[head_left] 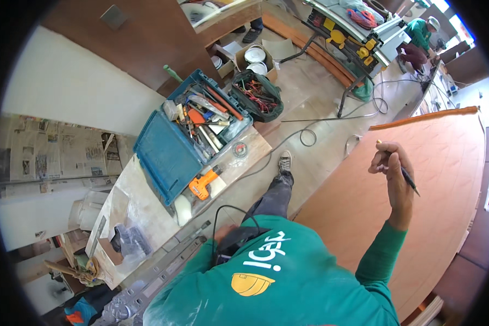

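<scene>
Over the large reddish-brown board [358, 185] on the right, my right hand [395, 168] is raised and closed around a dark pencil [410, 180]. The pencil slants, its pointed end down and to the right. My left hand [223, 233] is low at my waist, beside a dark pouch [236, 239] with a black cable loop; its fingers are hidden. To the left, an open blue toolbox [165, 157] full of hand tools sits on a worn bench. An orange pistol-grip tool [201, 185] lies next to its lid.
A dark bag of wires [258, 95] and white buckets [255, 54] stand beyond the toolbox. A table saw [353, 32] is at the far end. Cables [308, 136] curl across the floor. A person in green [418, 35] crouches at far right. Metal rails [163, 271] lie at lower left.
</scene>
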A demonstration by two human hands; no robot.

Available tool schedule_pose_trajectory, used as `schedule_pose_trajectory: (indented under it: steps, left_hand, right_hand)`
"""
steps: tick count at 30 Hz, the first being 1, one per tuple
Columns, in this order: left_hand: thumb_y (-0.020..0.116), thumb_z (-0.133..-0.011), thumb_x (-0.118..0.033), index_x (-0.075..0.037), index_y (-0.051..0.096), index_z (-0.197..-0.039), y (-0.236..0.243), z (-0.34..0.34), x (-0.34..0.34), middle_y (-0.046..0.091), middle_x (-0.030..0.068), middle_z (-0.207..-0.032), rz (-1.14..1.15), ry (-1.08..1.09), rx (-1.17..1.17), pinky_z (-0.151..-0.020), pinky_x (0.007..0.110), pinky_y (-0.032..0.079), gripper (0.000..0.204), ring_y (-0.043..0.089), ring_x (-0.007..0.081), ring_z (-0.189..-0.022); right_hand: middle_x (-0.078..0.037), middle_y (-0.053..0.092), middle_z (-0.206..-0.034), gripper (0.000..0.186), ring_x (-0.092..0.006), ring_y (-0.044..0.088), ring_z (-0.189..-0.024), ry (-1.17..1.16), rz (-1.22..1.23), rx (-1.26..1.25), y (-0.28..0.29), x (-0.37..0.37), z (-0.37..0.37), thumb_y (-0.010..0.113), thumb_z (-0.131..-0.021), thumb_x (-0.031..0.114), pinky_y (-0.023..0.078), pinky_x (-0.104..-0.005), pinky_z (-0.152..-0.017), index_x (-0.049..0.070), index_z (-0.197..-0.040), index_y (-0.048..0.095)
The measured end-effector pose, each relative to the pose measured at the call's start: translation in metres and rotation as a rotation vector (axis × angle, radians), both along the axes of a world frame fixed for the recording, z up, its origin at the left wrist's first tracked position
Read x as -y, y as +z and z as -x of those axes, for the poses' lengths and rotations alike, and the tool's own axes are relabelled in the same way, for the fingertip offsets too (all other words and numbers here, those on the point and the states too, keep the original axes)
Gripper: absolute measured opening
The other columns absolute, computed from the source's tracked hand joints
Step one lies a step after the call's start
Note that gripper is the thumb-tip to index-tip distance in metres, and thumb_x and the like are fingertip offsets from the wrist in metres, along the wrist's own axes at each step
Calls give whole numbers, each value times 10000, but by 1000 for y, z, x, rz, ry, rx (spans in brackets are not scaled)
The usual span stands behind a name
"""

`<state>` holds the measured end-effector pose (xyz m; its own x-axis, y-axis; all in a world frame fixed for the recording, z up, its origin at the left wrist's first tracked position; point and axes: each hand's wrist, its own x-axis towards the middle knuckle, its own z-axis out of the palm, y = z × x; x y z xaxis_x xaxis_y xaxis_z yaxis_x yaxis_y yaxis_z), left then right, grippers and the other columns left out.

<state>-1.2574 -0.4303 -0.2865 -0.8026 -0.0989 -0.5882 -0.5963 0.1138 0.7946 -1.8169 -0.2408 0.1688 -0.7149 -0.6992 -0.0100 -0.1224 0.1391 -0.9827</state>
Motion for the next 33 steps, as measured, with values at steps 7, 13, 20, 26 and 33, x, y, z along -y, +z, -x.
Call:
schedule_pose_trajectory:
  steps: [7, 13, 20, 26, 33]
  left_hand:
    - [539, -1087, -461, -37, 621, -1370, 26, 196, 72, 715, 199, -1261, -500, 504, 547, -1031, 440, 510, 517, 687, 304, -1161]
    - [529, -1081, -535, -69, 551, -1465, 77, 293, 160, 755, 145, -1140, -340, 276, 495, -874, 420, 560, 604, 724, 234, -1024]
    - [745, -954, -341, 36, 543, -1442, 84, 399, 228, 726, 132, -1209, -163, 207, 181, -919, 369, 557, 649, 698, 201, -1091]
    - [613, -1039, -552, 46, 439, -1547, 153, 582, 292, 678, 168, -1307, 34, -23, 306, -927, 351, 560, 803, 727, 232, -1058]
    - [596, -1030, -498, 50, 493, -1503, 147, 708, 362, 559, 257, -1512, 332, -109, 270, -1152, 429, 429, 730, 543, 385, -1393]
  right_hand:
    - [-24, 631, -903, 482, -134, 641, -833, -22, -57, 41, -2, 35, 103, 559, -1096, 474, 493, -278, -763, 23, -1233, 659]
    - [-37, 619, -901, 499, -135, 618, -802, -92, 25, 124, -13, 50, 173, 550, -1100, 476, 490, -269, -751, 4, -1232, 646]
    - [-39, 614, -884, 475, -130, 608, -769, -159, 51, 205, -42, 59, 268, 526, -1116, 454, 482, -256, -729, 9, -1234, 645]
    - [-38, 588, -898, 488, -137, 597, -843, -190, 158, 154, -46, 97, 373, 504, -1119, 477, 494, -285, -758, 16, -1242, 608]
    - [-56, 634, -897, 588, -131, 621, -824, -81, 133, 219, -50, 169, 511, 554, -1069, 565, 464, -274, -753, 11, -1258, 608]
